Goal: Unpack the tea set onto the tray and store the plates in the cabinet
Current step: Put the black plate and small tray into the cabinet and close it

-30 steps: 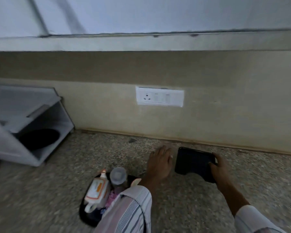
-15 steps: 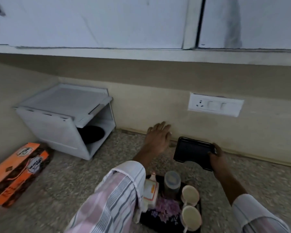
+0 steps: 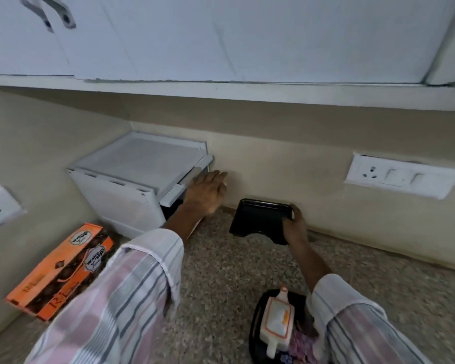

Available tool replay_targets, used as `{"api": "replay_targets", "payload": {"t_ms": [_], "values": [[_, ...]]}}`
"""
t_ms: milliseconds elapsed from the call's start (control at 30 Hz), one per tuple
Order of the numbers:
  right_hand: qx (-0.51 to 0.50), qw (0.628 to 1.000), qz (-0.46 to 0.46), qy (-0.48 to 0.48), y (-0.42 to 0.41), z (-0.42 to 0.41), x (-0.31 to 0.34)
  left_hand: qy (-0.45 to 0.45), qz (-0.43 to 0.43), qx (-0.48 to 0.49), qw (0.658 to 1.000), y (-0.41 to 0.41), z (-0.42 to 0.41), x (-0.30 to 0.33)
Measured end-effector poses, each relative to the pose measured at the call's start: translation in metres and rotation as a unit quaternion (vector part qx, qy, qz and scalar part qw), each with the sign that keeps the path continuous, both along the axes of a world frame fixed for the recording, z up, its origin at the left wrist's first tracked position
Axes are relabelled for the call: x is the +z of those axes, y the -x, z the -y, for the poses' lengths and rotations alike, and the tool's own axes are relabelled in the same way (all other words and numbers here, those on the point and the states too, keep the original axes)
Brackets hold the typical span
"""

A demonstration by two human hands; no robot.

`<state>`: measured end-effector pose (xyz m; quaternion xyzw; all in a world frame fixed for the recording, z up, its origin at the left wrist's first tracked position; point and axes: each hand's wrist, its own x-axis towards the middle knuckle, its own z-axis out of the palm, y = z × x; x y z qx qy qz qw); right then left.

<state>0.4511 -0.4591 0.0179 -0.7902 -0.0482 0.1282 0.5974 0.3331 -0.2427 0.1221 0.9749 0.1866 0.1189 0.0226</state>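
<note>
My right hand (image 3: 293, 225) grips a black rectangular plate (image 3: 258, 219) by its right edge, holding it tilted just above the speckled counter near the wall. My left hand (image 3: 206, 191) is raised with fingers apart and holds nothing, in front of the open side of a small white cabinet (image 3: 132, 185) in the corner. At the bottom a black tray (image 3: 255, 327) carries a white and orange teapot-like vessel (image 3: 277, 321); my right sleeve hides the rest of the tray.
An orange and brown tea set box (image 3: 61, 269) lies on the counter (image 3: 234, 279) at the left. White wall cupboards (image 3: 221, 35) hang overhead. A socket panel (image 3: 402, 178) sits on the back wall, another on the left wall.
My view has swung left and up. My left hand has risen from the counter toward the white cabinet's opening. The plate stays in my right hand.
</note>
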Motion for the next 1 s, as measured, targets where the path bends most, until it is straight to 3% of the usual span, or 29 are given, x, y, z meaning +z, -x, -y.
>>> {"api": "replay_targets", "payload": {"t_ms": [233,333,467,733,867,1000], "values": [[0.028,0.999,0.013,-0.009,0.020,-0.109,0.001,0.039,-0.035,0.010,0.999,0.004,-0.093,0.028],[0.054,0.998,0.004,-0.009,0.026,-0.151,-0.014,0.065,-0.090,-0.012,0.994,0.002,-0.118,0.025],[0.076,0.997,-0.011,-0.011,0.031,-0.204,-0.039,0.095,-0.098,-0.019,0.991,-0.001,-0.140,0.014],[0.077,0.997,-0.016,-0.025,0.039,-0.275,-0.068,0.088,-0.110,-0.034,0.989,-0.008,-0.155,-0.002],[0.060,0.995,-0.066,-0.042,0.046,-0.300,-0.076,0.081,-0.109,-0.038,0.990,-0.008,-0.156,-0.004],[0.044,0.998,-0.026,-0.030,0.049,-0.317,-0.088,0.090,-0.113,-0.036,0.989,-0.007,-0.155,-0.003]]}}
